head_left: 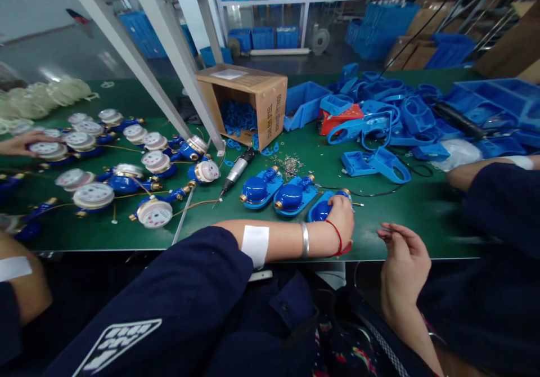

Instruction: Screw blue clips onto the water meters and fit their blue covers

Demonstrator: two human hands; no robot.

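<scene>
My left hand (341,219) is curled over the near end of a blue water meter (321,207) that lies in a blue plastic housing, the rightmost of three in a row. Beside it stand the middle meter (291,196) and the left meter (257,189), blue bodies with brass ends, also in housings. To the right, at the table's front edge, my right hand (405,261) is raised with thumb and fingertips pinched together; what is between them is too small to make out. Behind the row lies a pile of small screws (292,165), and left of it an electric screwdriver (237,170).
Water meters with white dials (93,196) crowd the left, where a co-worker's hand (25,142) touches one. A cardboard box (272,110) of blue parts stands behind. Blue plastic housings (379,124) heap up at the right, near another person's sleeve (502,208). A metal post (179,56) rises at left.
</scene>
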